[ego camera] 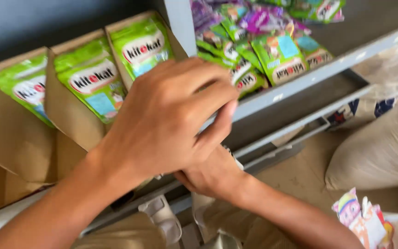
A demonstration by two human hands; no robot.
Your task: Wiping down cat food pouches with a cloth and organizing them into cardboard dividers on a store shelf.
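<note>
My left hand [171, 120] fills the middle of the view, palm down, with its fingers curled together at the front edge of a grey metal shelf [328, 69]. What lies under the fingers is hidden. My right hand [213, 177] sits just below it, mostly covered, so its fingers and grip cannot be seen. Green pet-food pouches [93, 80] stand upright in open brown cardboard boxes [10, 133] on the shelf to the left. A loose pile of green and purple pouches [277, 57] lies on the shelf to the right of a grey upright post [180, 23].
A lower grey shelf rail [295, 124] runs below the hands. Large beige sacks [383, 147] rest at the right. A few colourful small packets [362, 221] show at the bottom right corner.
</note>
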